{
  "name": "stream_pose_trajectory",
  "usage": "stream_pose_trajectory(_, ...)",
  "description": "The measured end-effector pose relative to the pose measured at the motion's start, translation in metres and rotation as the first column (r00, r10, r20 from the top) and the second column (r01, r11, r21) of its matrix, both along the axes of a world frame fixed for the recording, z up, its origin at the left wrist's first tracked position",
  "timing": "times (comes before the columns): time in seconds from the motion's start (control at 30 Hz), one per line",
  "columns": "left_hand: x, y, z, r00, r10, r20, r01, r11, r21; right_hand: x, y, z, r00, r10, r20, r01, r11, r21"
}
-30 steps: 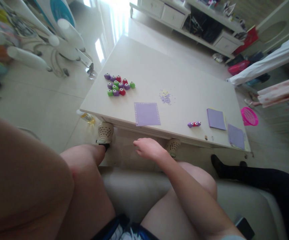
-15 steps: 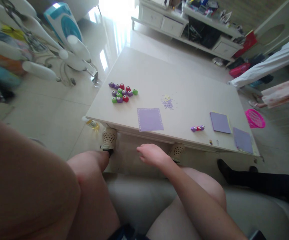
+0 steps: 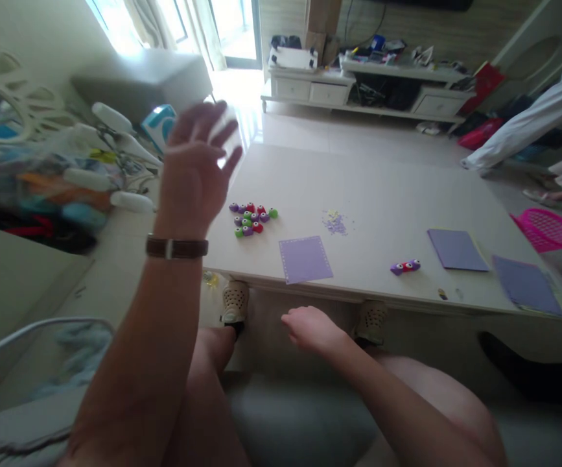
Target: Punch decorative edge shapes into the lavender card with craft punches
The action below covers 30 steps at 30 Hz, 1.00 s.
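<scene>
My left hand [image 3: 203, 146] is raised over the table's left end, open with its fingers spread and slightly blurred; nothing shows in it. Below its wrist side sits a cluster of small purple, green and red craft punches [image 3: 246, 220] with eye-like round tops. My right hand [image 3: 314, 326] hangs over my lap before the table's front edge, its fingers loosely curled in, nothing visible in them. Nearest to it on the table lies a purple sheet [image 3: 306, 259] with holes punched along its edges. Behind that is a heap of purple and yellow paper bits [image 3: 335, 222].
On the white table [image 3: 382, 188] stand a short row of punches [image 3: 406, 266], a stack of purple sheets [image 3: 458, 250] and more sheets [image 3: 528, 285] at the right end. A pink basket [image 3: 550, 229] is beyond it. A person's white-trousered leg [image 3: 528, 117] is at the right.
My left arm has come into view, its hand raised over the left side of the table. The view has tilted up and shifted left. My right hand stays over my lap.
</scene>
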<state>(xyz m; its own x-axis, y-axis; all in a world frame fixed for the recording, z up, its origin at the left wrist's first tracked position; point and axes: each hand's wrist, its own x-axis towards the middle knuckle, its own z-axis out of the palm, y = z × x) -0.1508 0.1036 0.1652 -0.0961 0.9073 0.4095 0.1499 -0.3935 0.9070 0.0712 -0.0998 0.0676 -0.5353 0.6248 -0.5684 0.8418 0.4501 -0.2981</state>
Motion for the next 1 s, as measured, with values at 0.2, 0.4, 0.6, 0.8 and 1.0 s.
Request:
stream_pose_trajectory(0.2,0.012,0.01,-0.097,0.983,0.076,-0.17,-0.162,0.802,-0.575,0.001,0.001,0.001,0.999,-0.034,-0.036,0.035,0.999,0.023)
stream_pose_trajectory(0.4,-0.024,0.017,-0.166,0.686,-0.107,-0.72,-0.354,0.815,-0.458,0.008,0.003,0.011,0.998,-0.032,-0.058,0.034,0.999,0.036)
stream_pose_trajectory(0.6,-0.03,0.007,-0.184,0.596,-0.139,-0.791,-0.381,0.818,-0.431,0.025,0.013,0.027,0.993,-0.09,-0.082,0.096,0.993,0.068)
stream_pose_trajectory(0.8,0.0,-0.008,-0.151,0.521,-0.104,-0.847,-0.356,0.876,-0.326,0.063,0.041,0.031,0.97,-0.194,-0.146,0.205,0.977,0.066)
stream_pose_trajectory(1.0,0.08,-0.063,-0.093,0.688,-0.127,-0.714,-0.115,0.953,-0.28,0.104,0.066,0.029,0.891,-0.366,-0.27,0.421,0.888,0.185)
